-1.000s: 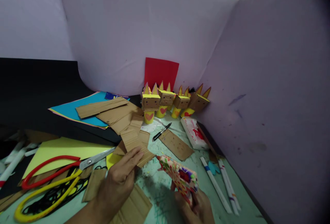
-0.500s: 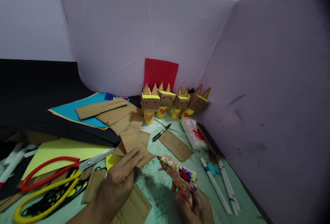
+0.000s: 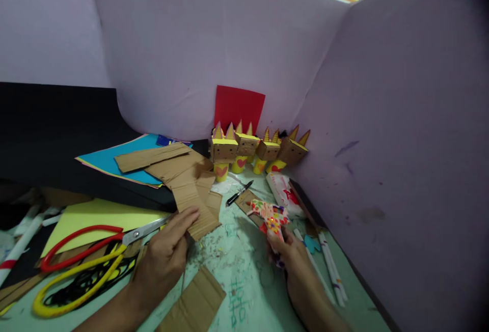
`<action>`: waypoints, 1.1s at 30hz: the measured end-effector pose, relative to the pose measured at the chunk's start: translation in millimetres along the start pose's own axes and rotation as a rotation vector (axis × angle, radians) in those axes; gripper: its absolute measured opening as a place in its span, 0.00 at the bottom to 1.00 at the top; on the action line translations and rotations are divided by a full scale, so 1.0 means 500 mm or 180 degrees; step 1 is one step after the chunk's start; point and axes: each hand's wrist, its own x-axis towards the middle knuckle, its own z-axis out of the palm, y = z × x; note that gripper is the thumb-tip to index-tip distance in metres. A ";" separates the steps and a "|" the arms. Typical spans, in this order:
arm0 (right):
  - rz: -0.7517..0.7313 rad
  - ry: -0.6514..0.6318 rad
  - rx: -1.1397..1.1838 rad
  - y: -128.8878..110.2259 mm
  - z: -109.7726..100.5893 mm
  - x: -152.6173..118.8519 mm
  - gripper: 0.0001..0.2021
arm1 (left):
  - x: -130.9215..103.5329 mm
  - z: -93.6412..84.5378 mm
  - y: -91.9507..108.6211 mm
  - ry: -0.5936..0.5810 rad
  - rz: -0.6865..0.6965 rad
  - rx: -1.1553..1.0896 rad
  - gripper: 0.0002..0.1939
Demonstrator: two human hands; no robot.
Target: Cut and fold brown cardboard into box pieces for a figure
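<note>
- Gripping the floral-patterned glue gun [image 3: 270, 215], the right hand [image 3: 286, 248] has its fingers wrapped around the handle; the nozzle points left, over the cardboard rectangle [image 3: 244, 202] on the tabletop [image 3: 244, 255].
- Reaching in at the near left, the left hand [image 3: 167, 253] has its fingers extended and close together, their tips touching the corrugated cardboard strip [image 3: 193, 200]; whether the thumb pinches it cannot be told.
- Lying left of the left hand, the scissors [image 3: 128, 238], with one red and one yellow handle, rest over the black cord [image 3: 82, 282], blades pointing right, beside the pale yellow sheet [image 3: 103, 218].
- Resting at the near edge, between the two hands, is the loose cardboard piece [image 3: 196, 301].
- Overlapping at the far left are more cardboard pieces [image 3: 153, 158] and the blue sheet [image 3: 109, 156].
- Standing at the far side is the row of box-headed figures [image 3: 224, 151], with pointed ears and hearts on yellow bases, in front of the red sheet [image 3: 239, 105].
- Lying nearer than the figures are the black pen [image 3: 239, 193] and, farther right, the white packet [image 3: 284, 192].
- Spread right of the right hand are the white markers [image 3: 333, 266] and small blue cutouts [image 3: 312, 244].
</note>
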 end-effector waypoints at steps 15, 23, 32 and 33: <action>-0.0038 0.0314 -0.1022 -0.054 -0.001 0.103 0.08 | 0.012 -0.034 0.004 -0.0207 -0.0363 -0.1380 0.28; 0.1000 -0.1554 0.0659 -0.063 0.093 -0.011 0.19 | 0.006 -0.045 0.033 -0.1091 -0.0726 -0.2404 0.31; 0.1144 -0.1464 0.1227 -0.047 0.120 -0.025 0.10 | 0.010 -0.058 0.062 -0.0947 -0.0159 -0.1035 0.32; 0.1072 -0.1164 0.1388 -0.050 0.117 -0.021 0.11 | 0.013 -0.063 0.072 -0.0820 -0.0165 -0.0520 0.27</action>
